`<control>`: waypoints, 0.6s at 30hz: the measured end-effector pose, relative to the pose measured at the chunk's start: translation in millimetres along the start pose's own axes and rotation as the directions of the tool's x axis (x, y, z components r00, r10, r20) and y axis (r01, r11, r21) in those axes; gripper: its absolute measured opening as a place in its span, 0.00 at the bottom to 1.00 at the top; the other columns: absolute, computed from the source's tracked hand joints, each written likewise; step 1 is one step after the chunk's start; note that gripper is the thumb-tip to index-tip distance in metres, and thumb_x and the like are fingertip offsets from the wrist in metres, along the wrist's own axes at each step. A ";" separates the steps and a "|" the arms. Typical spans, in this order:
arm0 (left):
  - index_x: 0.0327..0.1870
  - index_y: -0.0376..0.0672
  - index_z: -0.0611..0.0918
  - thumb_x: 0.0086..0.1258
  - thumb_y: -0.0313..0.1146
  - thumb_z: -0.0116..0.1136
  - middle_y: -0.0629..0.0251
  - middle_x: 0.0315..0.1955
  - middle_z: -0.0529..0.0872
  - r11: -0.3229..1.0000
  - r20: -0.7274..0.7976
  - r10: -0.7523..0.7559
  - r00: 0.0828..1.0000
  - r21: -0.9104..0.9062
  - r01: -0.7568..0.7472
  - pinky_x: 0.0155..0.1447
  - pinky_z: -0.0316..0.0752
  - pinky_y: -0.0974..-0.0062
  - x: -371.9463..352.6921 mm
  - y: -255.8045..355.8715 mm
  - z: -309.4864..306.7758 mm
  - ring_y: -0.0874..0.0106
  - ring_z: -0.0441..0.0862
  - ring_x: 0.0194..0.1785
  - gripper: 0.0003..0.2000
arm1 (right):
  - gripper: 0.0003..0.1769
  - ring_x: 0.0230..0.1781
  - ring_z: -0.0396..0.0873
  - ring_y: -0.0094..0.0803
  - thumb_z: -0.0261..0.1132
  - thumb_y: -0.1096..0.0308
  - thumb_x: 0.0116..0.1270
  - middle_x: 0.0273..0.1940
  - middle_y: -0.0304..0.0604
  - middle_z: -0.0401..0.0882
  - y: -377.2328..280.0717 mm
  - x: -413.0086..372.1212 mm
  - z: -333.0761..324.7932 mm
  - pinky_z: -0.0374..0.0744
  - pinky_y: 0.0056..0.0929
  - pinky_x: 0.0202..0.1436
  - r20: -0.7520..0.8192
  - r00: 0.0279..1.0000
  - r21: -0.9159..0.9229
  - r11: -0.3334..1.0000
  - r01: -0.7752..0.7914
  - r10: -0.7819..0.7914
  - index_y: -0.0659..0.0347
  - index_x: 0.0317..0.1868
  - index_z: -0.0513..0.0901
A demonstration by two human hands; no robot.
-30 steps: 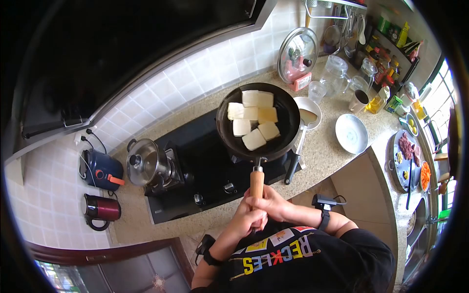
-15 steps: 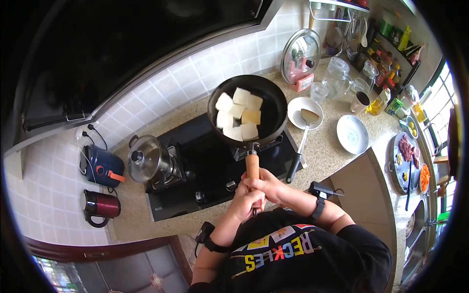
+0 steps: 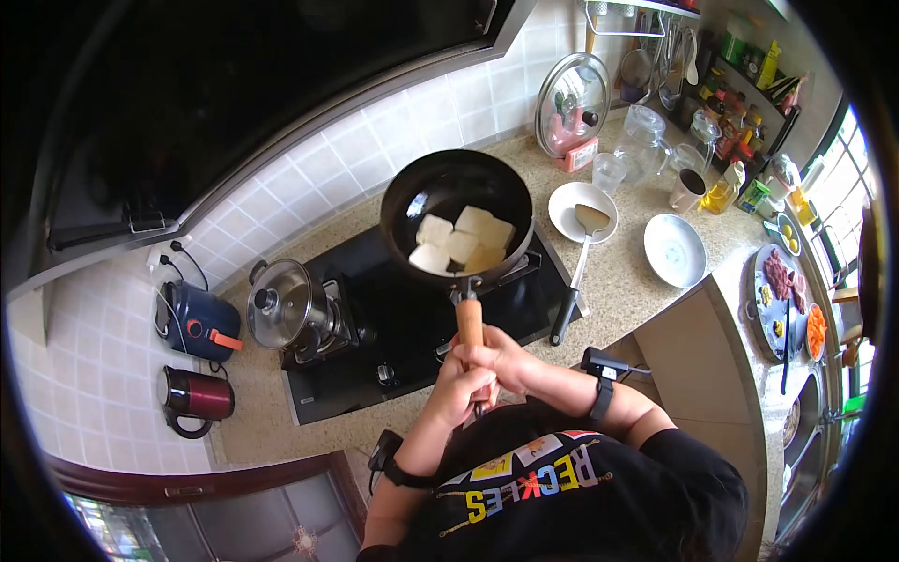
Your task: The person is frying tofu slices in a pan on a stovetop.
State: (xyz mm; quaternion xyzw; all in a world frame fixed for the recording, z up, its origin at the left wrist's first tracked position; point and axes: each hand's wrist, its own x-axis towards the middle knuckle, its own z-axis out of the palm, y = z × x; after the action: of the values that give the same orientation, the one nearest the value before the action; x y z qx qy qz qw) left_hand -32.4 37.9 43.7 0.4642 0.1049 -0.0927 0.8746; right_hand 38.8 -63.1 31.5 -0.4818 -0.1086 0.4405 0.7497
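Pan (image 3: pixel 445 187) just above centre of frame, over the stove (image 3: pixel 412 351). I see its floor slope toward the person, with several pale slabs (image 3: pixel 461 246) bunched at the near side, some overlapping. Base hidden; I can't tell whether it touches the burner.

Both hands on the wooden handle (image 3: pixel 469 323), lower centre. Right hand (image 3: pixel 506 359) sits nearer the pan, left hand (image 3: pixel 456 393) just below and touching it. Fingers of each curled round the grip, pressed together (some of the left's tips I can't make out).

Containers, right of centre: a white bowl (image 3: pixel 564 202) carries the blade of a spatula (image 3: pixel 582 273), its black grip lying toward the stove's edge. Next right, a pale dish (image 3: pixel 675 255); contents unclear to me. Above that, a cup (image 3: pixel 689 190), dark inside, and a bottle (image 3: pixel 719 198) of yellow liquid.

Far right, a round tray (image 3: pixel 771 330) bears red meat (image 3: pixel 777 275) and small yellow bits; beside it, a bowl of orange strips (image 3: pixel 816 332). Left of centre, a steel pot (image 3: pixel 281 314) under a glass lid. I can't read what it holds.
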 end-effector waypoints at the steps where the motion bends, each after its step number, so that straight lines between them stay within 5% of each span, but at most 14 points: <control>1: 0.46 0.38 0.66 0.53 0.25 0.52 0.64 0.17 0.73 1.000 0.014 0.002 1.000 0.006 -0.002 0.15 0.67 0.81 4.1 0.2 0.3 0.72 0.73 0.14 0.18 | 0.22 0.31 0.75 0.26 0.64 0.59 0.59 0.34 0.44 0.74 -0.7 1.3 -2.7 0.78 0.23 0.33 -0.026 1.000 -0.022 1.000 0.015 -0.016 0.67 0.46 0.71; 6: 0.45 0.39 0.66 0.55 0.28 0.52 0.67 0.16 0.71 0.999 0.157 -0.049 0.986 0.028 0.045 0.17 0.67 0.81 -12.9 -8.5 8.0 0.74 0.72 0.15 0.16 | 0.21 0.36 0.75 0.26 0.65 0.62 0.59 0.36 0.43 0.74 -1.2 -34.0 4.2 0.77 0.25 0.40 -0.049 0.998 0.039 0.998 0.051 -0.049 0.68 0.45 0.70; 7: 0.56 0.38 0.57 0.53 0.24 0.52 0.65 0.19 0.71 0.992 0.137 -0.111 0.984 -0.050 0.119 0.18 0.71 0.79 -21.9 -10.7 6.6 0.74 0.72 0.14 0.28 | 0.21 0.35 0.75 0.26 0.66 0.61 0.60 0.35 0.42 0.74 5.2 -39.0 7.6 0.77 0.24 0.40 -0.034 0.995 0.024 0.995 0.098 -0.097 0.68 0.45 0.70; 10: 0.59 0.38 0.55 0.53 0.24 0.52 0.64 0.20 0.71 0.988 0.118 -0.155 0.981 0.019 0.153 0.18 0.71 0.78 -45.4 -1.7 7.9 0.74 0.72 0.14 0.31 | 0.21 0.35 0.75 0.24 0.66 0.60 0.60 0.34 0.41 0.75 15.6 -49.4 21.0 0.76 0.23 0.40 0.019 0.999 0.024 0.998 0.050 -0.051 0.68 0.44 0.70; 13: 0.58 0.37 0.55 0.53 0.24 0.52 0.64 0.20 0.71 0.990 0.066 -0.142 0.988 0.013 0.141 0.18 0.71 0.78 -49.4 -0.1 8.7 0.74 0.72 0.14 0.30 | 0.23 0.34 0.75 0.24 0.65 0.59 0.60 0.34 0.42 0.75 12.0 -41.5 24.8 0.76 0.23 0.38 0.035 0.999 0.029 0.999 0.034 -0.035 0.69 0.46 0.70; 15: 0.43 0.39 0.68 0.54 0.27 0.52 0.67 0.16 0.71 0.998 0.054 -0.042 0.998 0.048 0.039 0.16 0.67 0.83 -31.9 -4.7 2.2 0.75 0.73 0.15 0.15 | 0.24 0.34 0.75 0.24 0.65 0.59 0.60 0.35 0.43 0.75 14.1 -28.7 17.0 0.77 0.23 0.38 0.028 0.998 0.025 0.999 0.047 -0.048 0.69 0.47 0.69; 18: 0.42 0.39 0.69 0.54 0.27 0.53 0.66 0.17 0.73 0.999 0.086 -0.045 0.995 0.024 0.043 0.16 0.68 0.82 -23.8 -5.3 -6.8 0.74 0.74 0.15 0.14 | 0.24 0.35 0.75 0.25 0.65 0.59 0.60 0.36 0.43 0.74 8.5 -21.8 13.6 0.77 0.24 0.39 0.034 0.999 0.022 0.999 0.035 -0.036 0.70 0.47 0.69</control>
State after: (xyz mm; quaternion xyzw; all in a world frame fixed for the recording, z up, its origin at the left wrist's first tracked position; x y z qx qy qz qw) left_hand -57.3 42.2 42.2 0.4671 0.0758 -0.1331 0.8708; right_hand 13.2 -70.0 37.2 -0.4639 -0.1253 0.4367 0.7606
